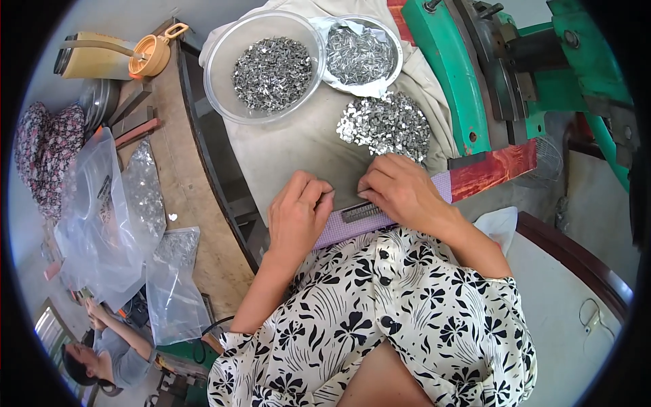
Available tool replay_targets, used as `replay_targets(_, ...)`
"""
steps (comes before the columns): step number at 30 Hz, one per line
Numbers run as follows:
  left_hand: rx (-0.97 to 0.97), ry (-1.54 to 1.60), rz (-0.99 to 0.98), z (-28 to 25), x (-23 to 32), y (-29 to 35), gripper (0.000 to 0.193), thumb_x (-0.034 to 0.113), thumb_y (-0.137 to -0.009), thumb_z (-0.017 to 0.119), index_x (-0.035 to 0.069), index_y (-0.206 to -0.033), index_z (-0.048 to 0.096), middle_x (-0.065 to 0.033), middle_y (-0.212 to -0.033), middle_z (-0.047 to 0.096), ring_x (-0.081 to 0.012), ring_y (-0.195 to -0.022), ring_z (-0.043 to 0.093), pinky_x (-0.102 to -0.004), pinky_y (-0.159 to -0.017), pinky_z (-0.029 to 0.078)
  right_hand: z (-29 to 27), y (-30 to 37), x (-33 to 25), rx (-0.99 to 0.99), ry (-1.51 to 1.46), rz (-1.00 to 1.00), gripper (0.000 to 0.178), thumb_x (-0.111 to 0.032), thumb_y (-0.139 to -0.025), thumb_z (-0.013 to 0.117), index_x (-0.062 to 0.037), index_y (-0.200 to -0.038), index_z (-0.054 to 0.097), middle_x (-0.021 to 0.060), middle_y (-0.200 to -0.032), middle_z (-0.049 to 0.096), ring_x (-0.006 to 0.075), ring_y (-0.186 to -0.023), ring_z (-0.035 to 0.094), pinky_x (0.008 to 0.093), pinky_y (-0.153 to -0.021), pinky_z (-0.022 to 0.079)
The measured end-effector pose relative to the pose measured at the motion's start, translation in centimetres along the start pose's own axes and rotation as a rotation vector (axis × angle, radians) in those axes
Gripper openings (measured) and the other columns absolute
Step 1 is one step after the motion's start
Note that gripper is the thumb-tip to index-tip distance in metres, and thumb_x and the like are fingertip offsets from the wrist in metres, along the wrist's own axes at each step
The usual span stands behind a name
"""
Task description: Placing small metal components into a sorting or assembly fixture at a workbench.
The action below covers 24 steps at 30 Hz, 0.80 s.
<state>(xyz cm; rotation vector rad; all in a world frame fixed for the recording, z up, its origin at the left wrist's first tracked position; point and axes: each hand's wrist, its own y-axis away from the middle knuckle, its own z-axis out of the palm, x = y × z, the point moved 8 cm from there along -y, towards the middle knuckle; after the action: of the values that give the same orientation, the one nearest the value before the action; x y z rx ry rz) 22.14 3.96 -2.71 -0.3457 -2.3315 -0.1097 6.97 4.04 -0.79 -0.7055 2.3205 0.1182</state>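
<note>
My left hand [300, 209] is closed in a pinch, thumb against the curled fingers, left of a dark ridged metal strip [361, 211]. The strip lies on a purple checked mat [334, 232] at the near edge of the cloth-covered work surface. My right hand [401, 192] pinches just above the strip's right end, its fingers covering part of it. Whatever either pinch holds is too small or hidden to make out. Beyond my right hand a pile of small shiny metal pieces [388, 124] is heaped on the beige cloth [271, 152].
A clear plastic bowl [217, 88] of small metal pieces and a lined bowl [395, 64] of thin metal pins stand at the back. A green machine [453, 74] rises at right. Plastic bags [178, 298] hang over the left wooden table [178, 169]; another person [122, 356] works beyond.
</note>
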Motion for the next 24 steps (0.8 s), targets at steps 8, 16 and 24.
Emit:
replay_targets(8, -0.087, 0.076, 0.16, 0.4, 1.8, 1.0, 0.014, 0.007, -0.074, 0.076, 0.007, -0.082, 0.064, -0.0042, -0.086, 0.059, -0.0252, -0.078, 0.062, -0.038, -0.07, 0.047, -4.2, -1.4, 0.2, 0.229, 0.101, 0.019, 0.012, -0.007, -0.077, 0.074, -0.0051, -0.084, 0.064, 0.0076, -0.085, 0.06, 0.0288, -0.082, 0.06, 0.0391, -0.072, 0.047)
replay_targets(16, -0.215, 0.076, 0.189, 1.2, 1.9, 0.8, 0.011, 0.009, -0.077, 0.074, 0.007, -0.083, 0.065, -0.0037, -0.087, 0.059, -0.0249, -0.081, 0.061, -0.0383, -0.072, 0.046, -7.9, -5.5, 0.7, 0.486, 0.244, -0.114, 0.016, -0.008, -0.08, 0.073, -0.0038, -0.095, 0.067, 0.0101, -0.088, 0.061, 0.0312, -0.083, 0.059, 0.0395, -0.071, 0.048)
replay_targets(24, -0.326, 0.102, 0.105, 1.4, 1.4, 0.2, 0.008, 0.011, -0.08, 0.071, 0.006, -0.085, 0.066, -0.0053, -0.085, 0.058, -0.0277, -0.08, 0.061, -0.041, -0.074, 0.047, -0.5, 4.0, -1.0, -0.069, 0.109, -0.02, 0.037, -0.022, -0.074, 0.079, -0.0104, -0.109, 0.071, 0.0041, -0.098, 0.06, 0.0246, -0.096, 0.056, 0.0374, -0.081, 0.047)
